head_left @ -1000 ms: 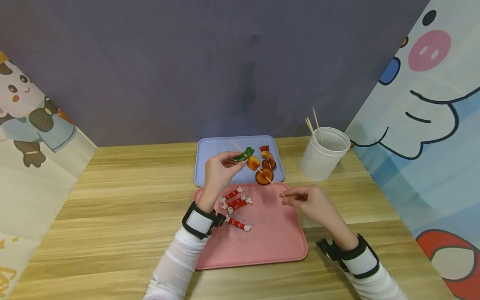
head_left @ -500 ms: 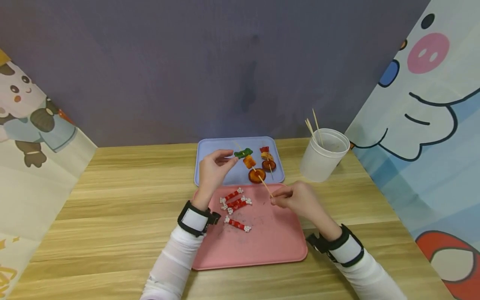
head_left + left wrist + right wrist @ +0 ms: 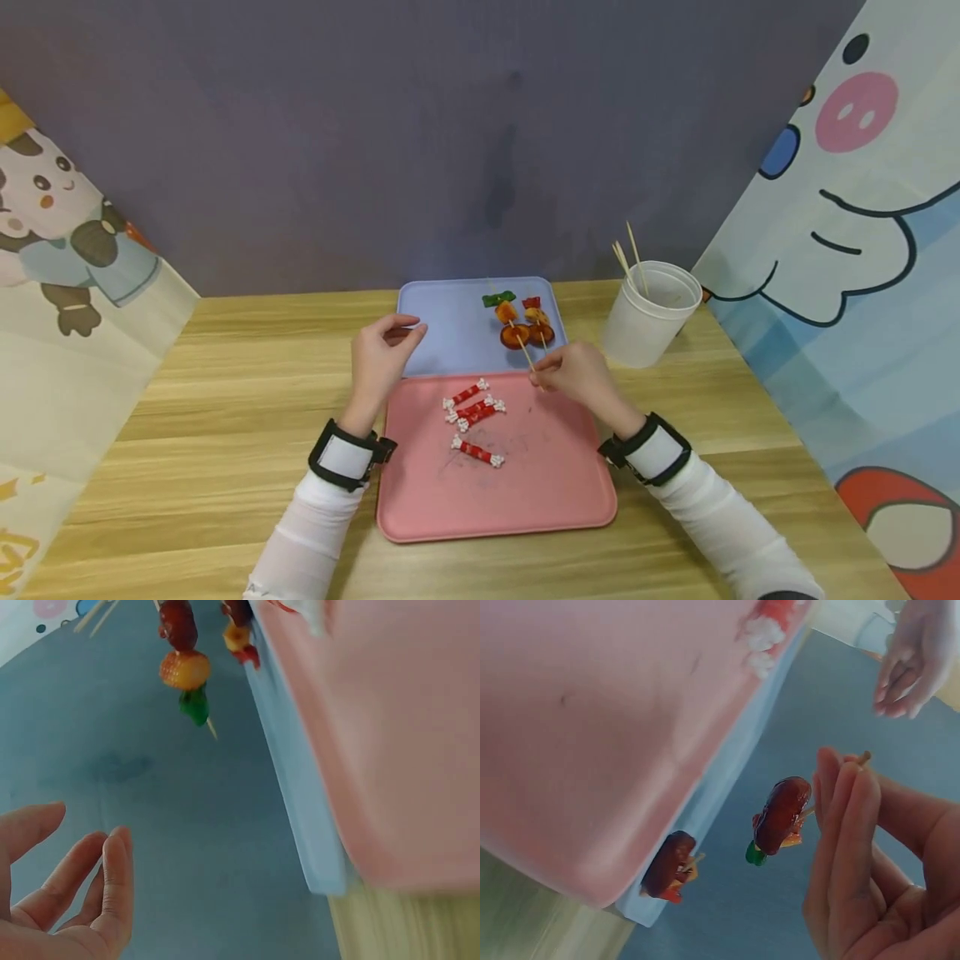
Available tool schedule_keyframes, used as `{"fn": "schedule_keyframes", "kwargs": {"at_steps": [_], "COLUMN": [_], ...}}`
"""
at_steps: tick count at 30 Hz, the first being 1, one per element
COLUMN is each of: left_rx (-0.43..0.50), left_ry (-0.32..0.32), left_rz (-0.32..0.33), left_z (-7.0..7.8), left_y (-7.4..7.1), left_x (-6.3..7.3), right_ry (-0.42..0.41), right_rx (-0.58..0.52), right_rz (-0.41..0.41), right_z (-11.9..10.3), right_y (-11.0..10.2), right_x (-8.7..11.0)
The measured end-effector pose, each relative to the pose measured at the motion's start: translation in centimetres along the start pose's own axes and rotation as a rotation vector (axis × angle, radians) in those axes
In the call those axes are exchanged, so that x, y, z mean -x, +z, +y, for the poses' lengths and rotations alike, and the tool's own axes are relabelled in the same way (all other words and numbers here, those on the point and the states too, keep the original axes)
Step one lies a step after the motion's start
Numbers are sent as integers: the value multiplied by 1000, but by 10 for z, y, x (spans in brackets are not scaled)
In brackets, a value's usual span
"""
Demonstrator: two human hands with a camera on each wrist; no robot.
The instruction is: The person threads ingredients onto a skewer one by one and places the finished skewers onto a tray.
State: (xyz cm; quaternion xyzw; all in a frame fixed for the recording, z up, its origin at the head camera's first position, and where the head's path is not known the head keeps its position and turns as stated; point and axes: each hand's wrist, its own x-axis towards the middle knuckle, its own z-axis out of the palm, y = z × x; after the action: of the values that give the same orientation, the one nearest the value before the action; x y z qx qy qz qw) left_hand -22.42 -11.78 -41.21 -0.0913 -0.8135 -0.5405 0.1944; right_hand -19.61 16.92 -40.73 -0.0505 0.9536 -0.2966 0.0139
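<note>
My right hand (image 3: 577, 377) pinches the bare end of a wooden skewer (image 3: 526, 353) between thumb and fingers. Threaded on that skewer are a brown round slice (image 3: 515, 337), a yellow-orange chunk (image 3: 506, 312) and a green pepper piece (image 3: 498, 298). In the right wrist view the skewer's cut end pokes out past the fingertips. The loaded skewer is over the right part of the blue tray (image 3: 442, 333), beside a second loaded skewer (image 3: 537, 317) with a red piece at its far end. My left hand (image 3: 382, 354) holds nothing, fingers loosely bent, near the blue tray's left edge.
A pink tray (image 3: 525, 500) lies in front of the blue one, with several red candy-like sticks (image 3: 476, 451) with white ends on its left half. A white bucket (image 3: 648, 325) with a few bare skewers (image 3: 632, 250) stands at the right, near the back wall.
My left hand has let go of the green pepper end and drawn back to the left. The right hand has carried the loaded skewer left and forward, over the blue tray next to the other skewer.
</note>
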Motion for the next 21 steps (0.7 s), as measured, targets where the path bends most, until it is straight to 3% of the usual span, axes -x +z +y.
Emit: {"fn": "schedule_keyframes", "kwargs": {"at_steps": [10,21], "left_rx": [-81,-138], "left_ry": [-26,-58], "left_rz": [35,64], "left_z": [-15,-25], "left_y": [-27,-48], "left_x": [7,13], "right_ry": [12,23], "right_rx": [79,126], "right_rz": [-31,-48], "right_z": [8,11], "right_y": [10,17], "right_x": [-25,-39]}}
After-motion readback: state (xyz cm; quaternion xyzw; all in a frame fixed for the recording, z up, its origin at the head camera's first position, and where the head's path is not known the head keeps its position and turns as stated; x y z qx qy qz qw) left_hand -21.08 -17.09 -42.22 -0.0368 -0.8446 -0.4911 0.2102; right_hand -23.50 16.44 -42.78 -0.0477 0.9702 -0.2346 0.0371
